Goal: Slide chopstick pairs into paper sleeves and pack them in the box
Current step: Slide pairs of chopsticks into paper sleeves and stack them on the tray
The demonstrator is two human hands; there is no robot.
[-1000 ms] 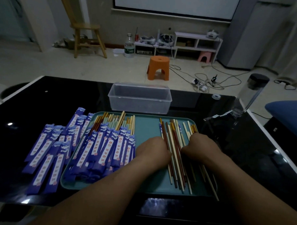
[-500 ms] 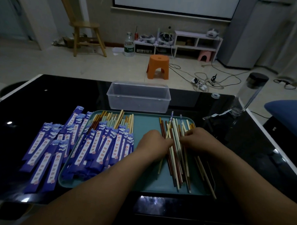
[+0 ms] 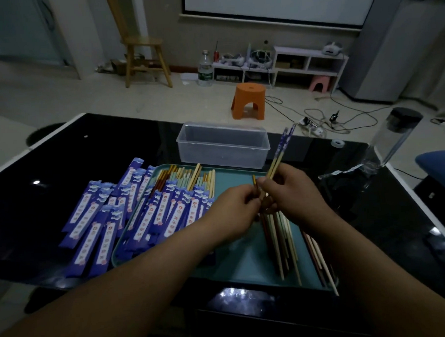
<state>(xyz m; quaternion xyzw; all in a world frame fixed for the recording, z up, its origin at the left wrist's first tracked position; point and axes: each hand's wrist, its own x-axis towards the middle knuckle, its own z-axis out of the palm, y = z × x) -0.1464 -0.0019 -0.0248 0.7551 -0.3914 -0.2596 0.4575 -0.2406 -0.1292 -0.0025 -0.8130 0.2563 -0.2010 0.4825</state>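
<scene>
The fingers (image 3: 266, 185) of the right hand (image 3: 295, 194) are curled close together and pinch a chopstick pair (image 3: 279, 153) low on its pale shafts. The pair tilts up and away from the person, and its blue-patterned ends rise in front of the box (image 3: 223, 145). The left hand (image 3: 233, 210) has its fingers curled too, pinching a dark chopstick (image 3: 254, 182) whose tip pokes up just beside the right hand's knuckles. The two hands sit very close; whether they touch cannot be told.

Beneath and just nearer than the hands, the loose chopsticks (image 3: 278, 245) lie in a rough bundle on the right half of the teal tray (image 3: 243, 266), pale and dark ones mixed, their near ends reaching the near rim. On the tray's left half lie blue paper sleeves (image 3: 167, 214) side by side, with chopstick ends showing past their far edges. More sleeves (image 3: 91, 220) spread over the tray's left rim onto the glossy black counter (image 3: 371, 212); whether those are filled cannot be told.

The box is clear plastic, open at the top, and stands on the counter just beyond the tray's far rim. Near the counter's far right corner are a clear bottle (image 3: 393, 138) with a dark cap and a small tape roll (image 3: 339, 143). An orange stool (image 3: 249, 98) stands on the floor beyond.
</scene>
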